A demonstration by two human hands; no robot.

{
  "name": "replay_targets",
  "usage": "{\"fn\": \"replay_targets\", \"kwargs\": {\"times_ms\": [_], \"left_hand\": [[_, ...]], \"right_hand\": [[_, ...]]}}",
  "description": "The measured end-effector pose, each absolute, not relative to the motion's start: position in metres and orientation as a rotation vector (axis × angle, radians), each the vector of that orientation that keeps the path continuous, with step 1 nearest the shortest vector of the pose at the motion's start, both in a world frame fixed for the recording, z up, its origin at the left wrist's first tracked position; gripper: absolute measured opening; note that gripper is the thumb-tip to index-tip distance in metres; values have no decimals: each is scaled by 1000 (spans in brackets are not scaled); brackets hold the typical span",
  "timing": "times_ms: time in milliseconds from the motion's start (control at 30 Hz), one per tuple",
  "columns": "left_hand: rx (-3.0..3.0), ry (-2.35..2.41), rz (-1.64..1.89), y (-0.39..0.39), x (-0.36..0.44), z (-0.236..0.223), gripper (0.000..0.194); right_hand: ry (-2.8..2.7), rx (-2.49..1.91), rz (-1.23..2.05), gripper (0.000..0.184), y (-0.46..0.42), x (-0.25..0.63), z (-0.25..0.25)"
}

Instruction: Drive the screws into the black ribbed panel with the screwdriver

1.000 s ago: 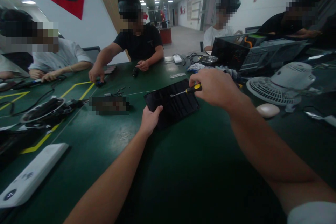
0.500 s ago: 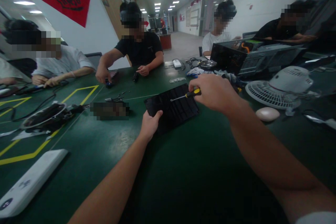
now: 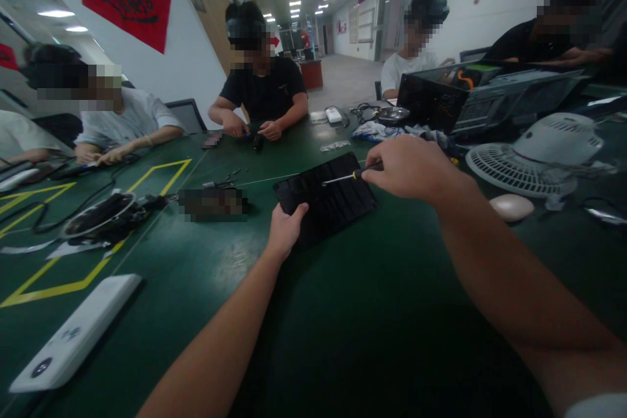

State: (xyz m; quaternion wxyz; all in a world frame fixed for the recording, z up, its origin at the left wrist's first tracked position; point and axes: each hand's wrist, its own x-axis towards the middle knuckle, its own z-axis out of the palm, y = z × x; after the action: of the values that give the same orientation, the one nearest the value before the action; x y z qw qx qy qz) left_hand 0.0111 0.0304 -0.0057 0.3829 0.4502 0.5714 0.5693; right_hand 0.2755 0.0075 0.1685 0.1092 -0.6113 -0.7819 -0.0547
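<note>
My left hand [image 3: 286, 230] grips the near left corner of a flat black plastic panel [image 3: 337, 199], thumb on top and fingers hidden beneath. The panel is ribbed and lies tilted over the green table [image 3: 343, 300]. In my right hand [image 3: 409, 166] is a screwdriver [image 3: 345, 177] with a dark and yellow handle, the fingers closed around it. Its metal shaft points left across the panel, the tip over the panel's middle. Whether the tip touches the surface I cannot tell.
Left lie a white oblong device [image 3: 73, 339] and a dark assembly with a ring and wires [image 3: 100, 219]. To the right are a grey fan housing [image 3: 553, 150], a pale rounded object [image 3: 512, 208] and an open computer case [image 3: 509, 98]. Several people sit around the table.
The screwdriver's handle has turned in my right hand, showing less yellow. My view has shifted slightly left. The person opposite has drawn a reaching hand back towards the other hand.
</note>
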Motion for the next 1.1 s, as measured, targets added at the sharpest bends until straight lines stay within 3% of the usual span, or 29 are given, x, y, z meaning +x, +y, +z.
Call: {"fn": "replay_targets", "kwargs": {"times_ms": [167, 400, 1100], "left_hand": [[1132, 1461, 1453, 29, 14, -3, 44], [1118, 1436, 1461, 30, 13, -6, 43], [1150, 1452, 1461, 32, 13, -7, 38]], "right_hand": [[-2318, -1831, -113, 45, 11, 285, 174], [-2257, -1746, -115, 35, 14, 292, 175], [-2309, -1634, -200, 28, 16, 282, 164]]}}
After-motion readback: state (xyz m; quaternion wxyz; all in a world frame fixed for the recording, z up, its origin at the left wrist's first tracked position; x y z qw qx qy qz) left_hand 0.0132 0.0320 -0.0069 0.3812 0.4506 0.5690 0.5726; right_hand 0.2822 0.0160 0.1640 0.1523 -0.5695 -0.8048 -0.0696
